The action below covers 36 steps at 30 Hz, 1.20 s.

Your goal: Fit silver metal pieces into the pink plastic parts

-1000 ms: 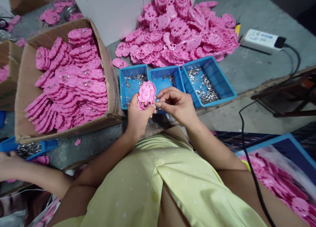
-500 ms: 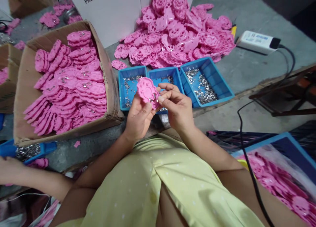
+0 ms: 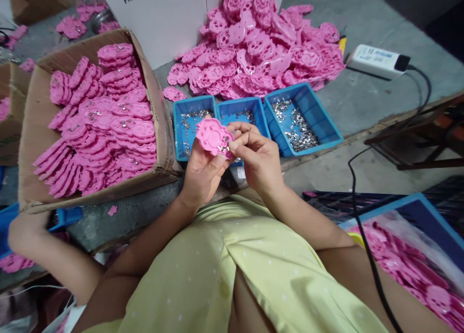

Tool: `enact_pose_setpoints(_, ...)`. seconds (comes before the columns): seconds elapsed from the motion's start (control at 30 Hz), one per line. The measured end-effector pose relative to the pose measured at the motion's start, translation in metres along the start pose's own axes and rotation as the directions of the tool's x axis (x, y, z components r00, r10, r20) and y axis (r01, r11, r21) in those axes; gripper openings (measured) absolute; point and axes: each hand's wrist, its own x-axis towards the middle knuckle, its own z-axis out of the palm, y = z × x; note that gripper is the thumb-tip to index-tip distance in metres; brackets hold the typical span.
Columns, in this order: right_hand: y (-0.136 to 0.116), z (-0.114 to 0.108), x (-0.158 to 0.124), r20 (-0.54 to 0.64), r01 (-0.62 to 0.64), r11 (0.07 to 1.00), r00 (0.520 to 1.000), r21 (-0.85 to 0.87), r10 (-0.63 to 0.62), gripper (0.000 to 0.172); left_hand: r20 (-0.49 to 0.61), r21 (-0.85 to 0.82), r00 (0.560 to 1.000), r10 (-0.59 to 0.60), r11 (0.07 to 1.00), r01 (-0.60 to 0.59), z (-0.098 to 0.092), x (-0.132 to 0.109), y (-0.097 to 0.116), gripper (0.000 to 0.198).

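Observation:
A scalloped pink plastic piece [image 3: 213, 136] is gripped by my left hand [image 3: 201, 174], thumb at its lower edge. Small shiny metal bits show on the end of the piece near my right hand [image 3: 261, 155]. The right thumb and index finger pinch at that end; whatever lies between them is too small to name. Below the hands stand a left blue bin [image 3: 176, 130], a middle blue bin [image 3: 266, 120] partly covered by my right hand, and a right blue bin [image 3: 331, 130], all with small metal parts inside.
A cardboard box [image 3: 165, 130] of stacked pink pieces stands at left. Behind the bins lies a heap of pink pieces [image 3: 253, 48]. A white power adapter [image 3: 377, 61] with a black cable [image 3: 357, 202] is at right. Another person's arm [image 3: 54, 251] reaches in at lower left.
My left hand has tilted the pink piece over to the left and slightly down. My right fingers stay at its end. The other person's arm has moved and bent near the box.

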Motion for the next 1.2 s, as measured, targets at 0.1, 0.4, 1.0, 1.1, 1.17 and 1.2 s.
enact_pose_setpoints(0.1, 0.000, 0.001, -0.001, 0.016, 0.014, 1.000, 1.000, 0.012, -0.014, 0.034, -0.002, -0.007, 1.000, 0.003, 1.000, -0.003, -0.001, 0.000, 0.000, 0.080)
enact_pose_setpoints(0.4, 0.006, 0.005, -0.003, 0.005, 0.012, 1.000, 1.000, -0.017, -0.012, 0.035, -0.029, -0.018, 0.999, 0.045, 0.999, -0.045, 0.000, 0.003, -0.003, 0.076)
enact_pose_setpoints(1.0, 0.016, 0.005, -0.011, 0.023, 0.012, 0.999, 1.000, 0.043, -0.013, 0.022, -0.153, -0.044, 0.988, -0.036, 0.999, 0.029, 0.003, 0.006, 0.002, 0.076)
enact_pose_setpoints(1.1, 0.018, 0.001, -0.012, 0.040, 0.033, 0.999, 0.999, -0.011, -0.032, 0.024, -0.183, -0.048, 0.983, -0.030, 0.999, 0.021, 0.003, 0.006, 0.001, 0.072)
enact_pose_setpoints(1.17, 0.019, -0.002, -0.014, 0.022, 0.054, 0.998, 0.998, -0.020, -0.054, 0.025, -0.187, -0.042, 0.982, -0.027, 0.999, 0.019, 0.004, 0.004, 0.003, 0.065)
enact_pose_setpoints(1.2, 0.019, -0.005, -0.015, -0.004, 0.066, 0.998, 0.998, -0.013, -0.066, 0.026, -0.177, -0.036, 0.984, -0.028, 0.999, 0.022, 0.004, 0.003, 0.006, 0.062)
